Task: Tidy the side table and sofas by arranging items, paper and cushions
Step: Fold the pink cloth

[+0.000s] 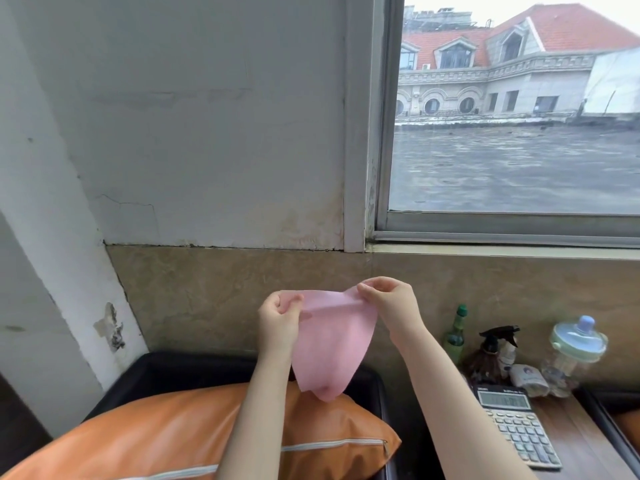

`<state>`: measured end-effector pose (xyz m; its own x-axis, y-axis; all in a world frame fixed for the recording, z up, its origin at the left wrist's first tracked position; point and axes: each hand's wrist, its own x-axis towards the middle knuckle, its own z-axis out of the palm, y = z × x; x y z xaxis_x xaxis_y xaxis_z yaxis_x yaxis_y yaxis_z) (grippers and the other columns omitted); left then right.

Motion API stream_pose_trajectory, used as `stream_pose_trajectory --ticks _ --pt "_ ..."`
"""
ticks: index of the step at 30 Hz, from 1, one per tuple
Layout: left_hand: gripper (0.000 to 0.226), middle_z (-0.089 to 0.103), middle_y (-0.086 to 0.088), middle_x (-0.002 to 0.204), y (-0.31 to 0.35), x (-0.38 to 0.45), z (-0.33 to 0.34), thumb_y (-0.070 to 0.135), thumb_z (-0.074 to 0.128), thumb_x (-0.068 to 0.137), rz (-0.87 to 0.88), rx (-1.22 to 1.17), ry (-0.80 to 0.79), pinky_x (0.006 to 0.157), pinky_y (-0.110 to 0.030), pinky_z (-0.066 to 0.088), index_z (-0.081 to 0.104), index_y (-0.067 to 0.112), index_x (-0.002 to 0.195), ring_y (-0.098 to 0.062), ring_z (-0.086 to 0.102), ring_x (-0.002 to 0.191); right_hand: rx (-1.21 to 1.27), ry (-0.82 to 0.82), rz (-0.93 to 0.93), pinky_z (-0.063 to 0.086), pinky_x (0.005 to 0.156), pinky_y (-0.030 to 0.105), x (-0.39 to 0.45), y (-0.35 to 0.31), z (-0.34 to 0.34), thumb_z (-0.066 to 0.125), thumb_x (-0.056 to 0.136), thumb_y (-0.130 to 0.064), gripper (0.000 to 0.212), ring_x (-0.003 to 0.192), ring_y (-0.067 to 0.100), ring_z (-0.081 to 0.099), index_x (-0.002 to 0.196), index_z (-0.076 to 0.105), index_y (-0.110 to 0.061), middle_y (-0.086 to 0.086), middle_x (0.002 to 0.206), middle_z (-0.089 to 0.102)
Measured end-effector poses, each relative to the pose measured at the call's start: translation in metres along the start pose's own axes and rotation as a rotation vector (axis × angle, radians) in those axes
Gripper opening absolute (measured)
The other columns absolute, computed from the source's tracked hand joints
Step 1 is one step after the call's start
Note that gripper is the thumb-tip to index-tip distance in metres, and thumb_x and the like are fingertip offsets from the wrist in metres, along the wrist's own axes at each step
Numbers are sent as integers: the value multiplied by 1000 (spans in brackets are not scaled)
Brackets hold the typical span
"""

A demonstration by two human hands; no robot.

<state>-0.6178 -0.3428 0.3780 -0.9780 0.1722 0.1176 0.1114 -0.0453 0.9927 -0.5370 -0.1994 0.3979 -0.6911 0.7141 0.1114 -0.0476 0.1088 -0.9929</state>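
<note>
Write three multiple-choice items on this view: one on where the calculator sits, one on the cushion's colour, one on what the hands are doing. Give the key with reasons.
1. Where is the calculator?
A. on the wooden side table
B. on the window ledge
C. on the cushion

2. What colour is the cushion?
A. blue
B. orange
C. green

3. What is the state of the pink paper?
A. lying flat on the table
B. crumpled on the floor
C. held up by both hands

Key: 1 A, it lies on the table's front part, before the bottles. 2 B, its cover is orange with a pale zip. 3 C, the left hand and right hand each pinch its top edge while the rest hangs down.
</note>
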Motion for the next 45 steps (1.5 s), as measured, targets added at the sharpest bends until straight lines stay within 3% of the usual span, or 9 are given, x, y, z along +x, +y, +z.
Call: stream_pose_trajectory --ticks 5,10,14,20,28,31,36,40,45 --pt "17 50 1 71 -1 -1 -5 10 53 93 142 47 32 52 -19 35 42 18 85 -8 43 57 53 42 -7 38 45 12 -1 -2 2 67 81 -4 14 56 7 50 76 64 -16 -3 63 58" --pt "26 46 6 73 -1 -4 -7 -1 47 95 219 -79 -21 52 -12 35 49 23 84 0 39 53 160 7 -11 35 49 16 0 0 6 63 83 1 23 47 5 42 70 69 -17 -5 49 53" --pt "28 52 6 70 -2 -1 -8 -1 49 94 152 -155 -69 59 -25 35 53 24 83 -11 41 61 252 -4 -56 36 52 11 1 -1 5 61 85 4 24 48 -1 45 73 70 -14 -12 49 57" --pt "37 48 2 59 5 -1 -11 -6 47 87 32 -73 -24 57 -23 34 61 15 60 -10 40 59 237 -104 -66 32 61 23 2 -3 9 54 89 3 37 62 11 43 66 71 -20 -5 64 59" --pt "16 64 -2 73 18 1 -35 3 58 86 -93 68 -128 56 -20 41 70 12 79 -15 55 70 70 -287 -41 40 79 28 4 0 21 55 90 -4 25 83 15 56 74 70 -17 -3 83 66" --pt "18 66 0 86 15 0 -46 10 74 79 -35 197 -246 63 -20 44 70 15 95 -12 59 78 -143 -360 -151 44 74 13 0 -4 19 69 78 -1 20 86 7 59 85 69 -20 -7 90 66" --pt "6 65 5 81 13 3 -47 8 72 80 79 359 -194 62 -16 45 72 14 82 -10 60 75 -460 -246 -330 34 65 6 4 -2 21 67 78 0 16 79 8 53 81 73 -14 -17 75 56" --pt "11 53 9 94 11 7 -46 15 72 83 159 406 -128 67 -13 39 70 14 72 -4 54 82 -469 -176 -404 31 81 20 7 2 19 73 78 -10 2 93 11 45 78 75 -10 -16 89 50" --pt "22 61 7 67 12 5 -44 16 65 88 105 232 -43 59 -20 39 66 12 66 -9 52 64 -195 -189 -295 42 65 12 1 -3 18 69 80 0 17 64 -3 56 71 71 -15 -10 69 65"
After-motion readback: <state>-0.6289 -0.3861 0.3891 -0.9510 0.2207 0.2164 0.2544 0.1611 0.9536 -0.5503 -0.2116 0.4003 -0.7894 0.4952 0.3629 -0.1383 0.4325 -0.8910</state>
